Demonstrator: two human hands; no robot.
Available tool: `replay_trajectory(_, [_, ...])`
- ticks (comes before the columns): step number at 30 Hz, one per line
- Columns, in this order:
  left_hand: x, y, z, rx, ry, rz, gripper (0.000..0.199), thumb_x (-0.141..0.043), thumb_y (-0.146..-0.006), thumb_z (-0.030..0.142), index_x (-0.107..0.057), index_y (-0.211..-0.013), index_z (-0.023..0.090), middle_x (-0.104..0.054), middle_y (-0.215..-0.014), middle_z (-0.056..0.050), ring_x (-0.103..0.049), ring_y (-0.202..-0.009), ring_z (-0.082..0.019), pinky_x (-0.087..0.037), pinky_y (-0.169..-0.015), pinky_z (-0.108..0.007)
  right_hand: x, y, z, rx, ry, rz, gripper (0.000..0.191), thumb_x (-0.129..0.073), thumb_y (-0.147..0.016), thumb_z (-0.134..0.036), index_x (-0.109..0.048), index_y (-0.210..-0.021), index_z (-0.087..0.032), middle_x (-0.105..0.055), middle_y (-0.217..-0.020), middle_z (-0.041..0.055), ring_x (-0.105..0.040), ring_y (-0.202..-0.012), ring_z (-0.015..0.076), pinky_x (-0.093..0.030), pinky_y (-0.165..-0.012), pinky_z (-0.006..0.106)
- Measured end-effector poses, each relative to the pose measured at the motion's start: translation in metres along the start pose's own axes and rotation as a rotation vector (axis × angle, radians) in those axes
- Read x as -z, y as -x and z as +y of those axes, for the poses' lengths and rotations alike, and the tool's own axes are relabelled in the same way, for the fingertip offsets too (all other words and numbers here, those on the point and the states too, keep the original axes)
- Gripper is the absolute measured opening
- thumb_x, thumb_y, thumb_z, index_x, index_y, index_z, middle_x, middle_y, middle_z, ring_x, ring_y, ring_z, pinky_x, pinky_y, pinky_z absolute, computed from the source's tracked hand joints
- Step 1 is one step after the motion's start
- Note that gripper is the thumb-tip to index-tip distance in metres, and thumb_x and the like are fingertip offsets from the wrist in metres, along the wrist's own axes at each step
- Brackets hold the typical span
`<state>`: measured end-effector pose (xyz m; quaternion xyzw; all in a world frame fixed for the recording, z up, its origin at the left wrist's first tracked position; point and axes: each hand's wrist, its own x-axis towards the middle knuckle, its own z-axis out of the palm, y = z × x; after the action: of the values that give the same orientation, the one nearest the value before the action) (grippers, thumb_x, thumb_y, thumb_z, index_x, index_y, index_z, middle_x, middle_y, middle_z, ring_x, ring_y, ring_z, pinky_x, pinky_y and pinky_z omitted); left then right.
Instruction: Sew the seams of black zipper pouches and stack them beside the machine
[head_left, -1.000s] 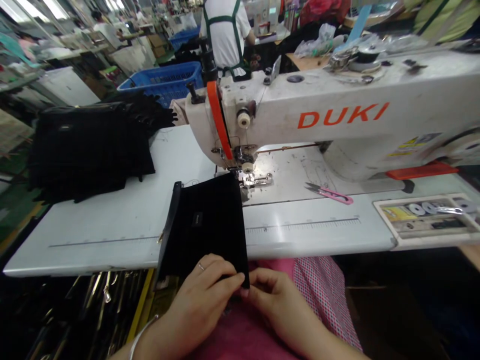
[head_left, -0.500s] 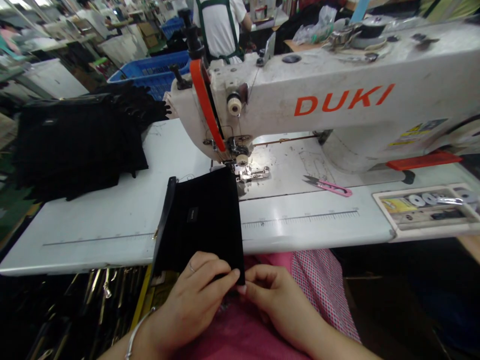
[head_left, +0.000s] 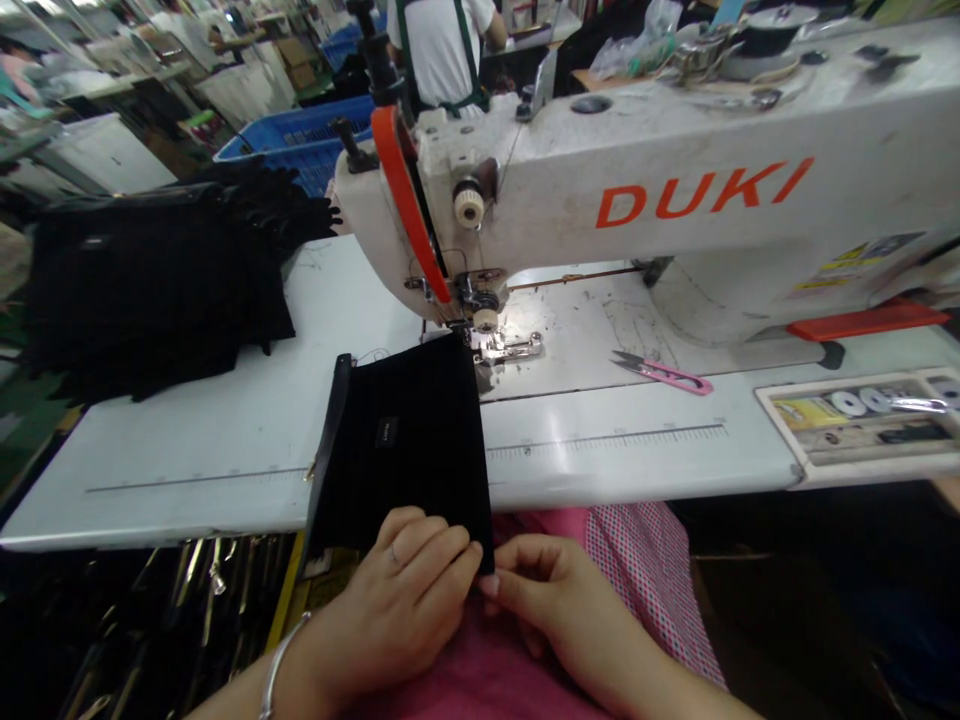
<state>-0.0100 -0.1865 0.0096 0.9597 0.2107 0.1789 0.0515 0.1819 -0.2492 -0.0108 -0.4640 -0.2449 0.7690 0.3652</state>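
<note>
A black fabric pouch (head_left: 409, 440) with a small label and a zip strip along its left side lies on the white table, its far corner under the presser foot of the sewing machine (head_left: 480, 330). The near end hangs over the table's front edge. My left hand (head_left: 409, 590), wearing a ring and a bracelet, is closed on the pouch's near edge, fingers on top. At the near right corner, my right hand (head_left: 544, 590) pinches the fabric between thumb and forefinger. The thumb of the left hand is hidden.
A pile of black pouches (head_left: 150, 290) lies at the table's left. Pink thread snips (head_left: 664, 372) and a tray of bobbins (head_left: 862, 420) are to the right. Beyond the machine stand a blue crate (head_left: 292, 140) and a person in an apron. Zipped pieces (head_left: 187, 620) lie below left.
The fingers of my left hand have drawn in closer on the pouch's near edge. My right hand keeps its pinch at the corner. The view has shifted slightly.
</note>
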Motion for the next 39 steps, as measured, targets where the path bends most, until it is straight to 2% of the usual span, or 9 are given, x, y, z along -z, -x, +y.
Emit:
replay_trajectory(4, [0.0,-0.004,0.002,0.038,0.037,0.021,0.017,-0.05,-0.095,0.008,-0.064,-0.104,0.012,-0.065,-0.093,-0.007,-0.057,-0.089,-0.019,-0.049,-0.087,-0.037,0.0,0.007,-0.001,0.214,0.36,0.07,0.004,-0.065,-0.082,-0.02,-0.067,-0.079,-0.019,-0.066,-0.076,0.0004,-0.058,-0.068,0.0138,-0.043,-0.062,0.025])
replay_trajectory(8, [0.001,-0.006,0.003,0.084,0.091,0.043,0.017,-0.051,-0.095,0.006,-0.063,-0.105,0.013,-0.064,-0.091,-0.006,-0.057,-0.085,-0.017,-0.052,-0.082,-0.033,0.009,0.006,-0.004,0.732,0.858,0.267,0.011,-0.06,-0.086,-0.009,-0.064,-0.091,-0.018,-0.065,-0.091,0.004,-0.058,-0.084,0.0184,-0.048,-0.074,0.031])
replay_trajectory(11, [0.0,-0.005,0.005,0.105,0.106,0.012,0.019,-0.05,-0.094,0.003,-0.064,-0.101,0.014,-0.063,-0.088,-0.005,-0.055,-0.082,-0.017,-0.051,-0.08,-0.033,0.015,0.001,-0.01,1.032,1.031,0.227,0.018,-0.055,-0.095,-0.011,-0.065,-0.109,-0.016,-0.066,-0.106,0.0077,-0.058,-0.094,0.0194,-0.051,-0.081,0.033])
replay_trajectory(13, [0.0,-0.004,0.005,0.109,0.107,-0.029,0.021,-0.049,-0.093,0.002,-0.064,-0.1,0.014,-0.062,-0.088,-0.005,-0.054,-0.082,-0.018,-0.051,-0.079,-0.033,0.017,-0.003,-0.013,1.139,1.078,0.196,0.018,-0.052,-0.098,-0.012,-0.065,-0.111,-0.015,-0.069,-0.104,0.0079,-0.06,-0.091,0.0183,-0.053,-0.08,0.032])
replay_trajectory(19, [0.018,-0.021,-0.002,0.089,0.113,-0.138,0.02,-0.046,-0.091,0.008,-0.064,-0.092,0.016,-0.064,-0.088,-0.006,-0.058,-0.084,-0.02,-0.055,-0.083,-0.037,0.022,-0.01,-0.021,1.312,1.279,0.154,0.019,-0.05,-0.101,-0.015,-0.068,-0.104,-0.014,-0.074,-0.094,0.008,-0.067,-0.084,0.0177,-0.058,-0.073,0.029])
replay_trajectory(23, [0.02,-0.036,-0.016,0.15,-0.017,-0.14,0.043,-0.044,-0.092,0.009,-0.053,-0.134,0.013,-0.057,-0.137,-0.011,-0.05,-0.128,-0.024,-0.046,-0.108,-0.044,0.028,-0.016,-0.018,1.349,1.381,0.126,0.021,-0.055,-0.097,-0.011,-0.07,-0.105,-0.023,-0.076,-0.097,0.0023,-0.07,-0.094,0.0172,-0.059,-0.084,0.029])
replay_trajectory(26, [0.007,-0.039,-0.027,0.151,-0.168,-0.181,0.05,-0.046,-0.096,0.013,-0.042,-0.145,0.013,-0.043,-0.152,-0.012,-0.038,-0.141,-0.027,-0.041,-0.112,-0.05,0.032,-0.023,-0.015,1.301,1.429,0.057,0.033,-0.052,-0.095,-0.007,-0.07,-0.108,-0.031,-0.076,-0.101,-0.0024,-0.072,-0.094,0.0165,-0.06,-0.086,0.027])
replay_trajectory(33, [0.0,-0.047,-0.041,0.144,-0.175,-0.201,0.051,-0.047,-0.097,0.016,-0.039,-0.147,0.015,-0.04,-0.154,-0.01,-0.037,-0.142,-0.027,-0.041,-0.112,-0.052,0.044,-0.037,-0.025,1.281,1.483,-0.007,0.043,-0.054,-0.092,-0.01,-0.068,-0.113,-0.044,-0.075,-0.102,-0.0088,-0.073,-0.09,0.0178,-0.064,-0.08,0.028])
replay_trajectory(39, [0.017,-0.046,-0.047,0.084,0.03,-0.127,0.033,-0.049,-0.097,0.016,-0.056,-0.13,0.014,-0.06,-0.136,-0.009,-0.052,-0.128,-0.022,-0.045,-0.109,-0.042,0.035,-0.049,-0.04,1.394,1.475,0.089,0.025,-0.052,-0.096,-0.006,-0.07,-0.101,-0.023,-0.076,-0.091,0.0006,-0.072,-0.086,0.0162,-0.059,-0.083,0.028])
